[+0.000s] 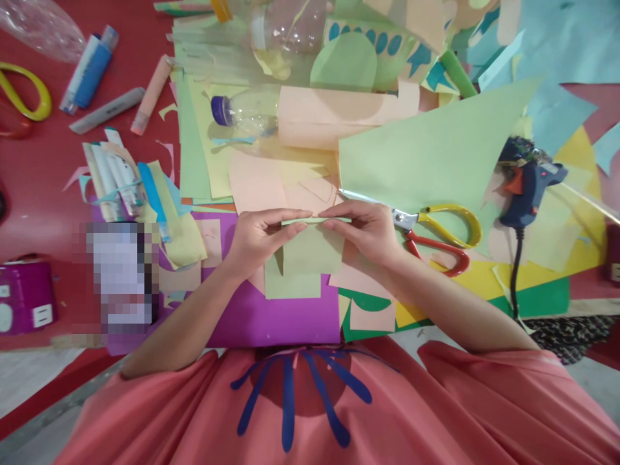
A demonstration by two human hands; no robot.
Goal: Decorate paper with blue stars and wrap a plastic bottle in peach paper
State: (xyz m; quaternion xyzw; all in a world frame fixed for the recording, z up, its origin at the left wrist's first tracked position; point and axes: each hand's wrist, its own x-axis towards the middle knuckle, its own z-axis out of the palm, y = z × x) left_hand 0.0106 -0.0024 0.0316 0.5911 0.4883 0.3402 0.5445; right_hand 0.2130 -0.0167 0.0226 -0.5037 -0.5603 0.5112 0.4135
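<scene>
Between my two hands I hold a piece of pale green paper (pixel 314 252), pinched along its far edge, which looks folded into a narrow strip. My left hand (pixel 259 239) grips the left part of that edge with thumb and fingers closed. On the right part, my right hand (pixel 365 229) pinches it the same way, fingertips close to the left ones. Beneath lie pale pink paper (pixel 256 181) and a purple sheet (pixel 290 323). Scissors (pixel 411 226) with yellow and red handles rest just right of my right hand, blades partly over pink paper.
A plastic bottle (pixel 252 111) wrapped in pink paper lies ahead. To the right is a glue gun (pixel 526 190) with its cord. Markers (pixel 113 174), a blurred-out phone (pixel 121 271) and a purple box (pixel 29 297) stand left. Large green paper (pixel 426 142) covers the right middle.
</scene>
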